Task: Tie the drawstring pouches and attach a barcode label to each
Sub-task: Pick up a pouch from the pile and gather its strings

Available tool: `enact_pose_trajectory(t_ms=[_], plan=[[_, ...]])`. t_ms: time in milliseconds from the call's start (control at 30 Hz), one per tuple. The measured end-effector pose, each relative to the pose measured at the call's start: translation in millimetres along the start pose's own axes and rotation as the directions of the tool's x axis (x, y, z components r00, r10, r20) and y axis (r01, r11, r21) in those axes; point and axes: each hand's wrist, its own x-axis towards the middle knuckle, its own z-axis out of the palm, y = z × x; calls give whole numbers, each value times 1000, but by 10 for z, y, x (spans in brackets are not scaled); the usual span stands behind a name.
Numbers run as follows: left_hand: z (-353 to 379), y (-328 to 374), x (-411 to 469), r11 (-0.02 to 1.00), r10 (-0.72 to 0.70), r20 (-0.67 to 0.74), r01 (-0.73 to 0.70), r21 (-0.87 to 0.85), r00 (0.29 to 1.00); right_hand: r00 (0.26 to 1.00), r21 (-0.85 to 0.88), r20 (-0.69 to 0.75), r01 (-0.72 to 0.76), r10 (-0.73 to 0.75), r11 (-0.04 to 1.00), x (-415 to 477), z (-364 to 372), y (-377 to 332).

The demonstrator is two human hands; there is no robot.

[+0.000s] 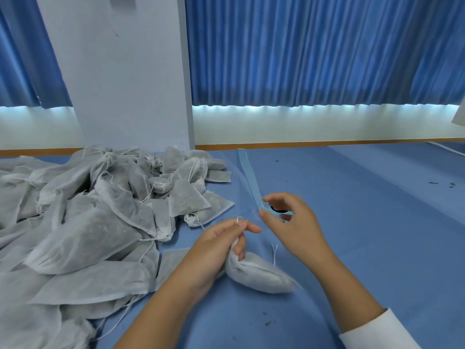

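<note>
Seemingly the labelling step: your left hand [216, 245] gripped the pouch [264, 273] neck, body trailing below the fingers, string [240, 219] over one fingertip. Your right hand [294, 222] pinched the strip [245, 167] end. Next, likely: peel a label and press it onto the pouch.

I can't see the neck of the pouch [261, 275]; the left hand [216, 245] hides it. The right hand [289, 220] covers most of the black mark [278, 211] on the strip [247, 172]. The pile [75, 210] at 9 o'clock runs off frame.
</note>
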Motion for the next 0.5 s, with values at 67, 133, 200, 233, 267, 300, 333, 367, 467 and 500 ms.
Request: enact_pose_trajectory(t_ms=[67,133,200,233,267,300,333,367,467,500], plan=[[-10,9,6,999,-11,-29,10,-45,1000,999,150,43,15,-22,989,20,-84,-18],[-17,18,6,998,-18,-39,16,-56,999,974,276,224,-28,-36,961,9,-125,-54],[-32,30,-2,999,-19,-7,18,-44,1000,926,290,375,-68,-48,955,-14,-121,-72],[-44,38,-8,999,-19,14,20,-33,1000,903,283,427,-84,-47,956,-26,-112,-74],[-59,47,-16,999,-23,30,24,-24,999,883,280,467,-104,-41,954,-33,-107,-71],[-72,58,-21,999,-27,42,28,-16,999,871,287,491,-124,-35,950,-38,-102,-69],[-86,67,-24,1000,-30,50,31,-4,998,867,300,497,-141,-29,943,-38,-95,-63],[-95,76,-27,999,-34,58,33,13,998,869,317,495,-155,-24,936,-39,-90,-62],[-115,84,-29,997,-51,80,46,68,995,859,333,511,-163,-32,929,-46,-71,-75],[-117,82,-27,996,-54,82,48,74,995,855,325,518,-156,-37,933,-54,-66,-78]])
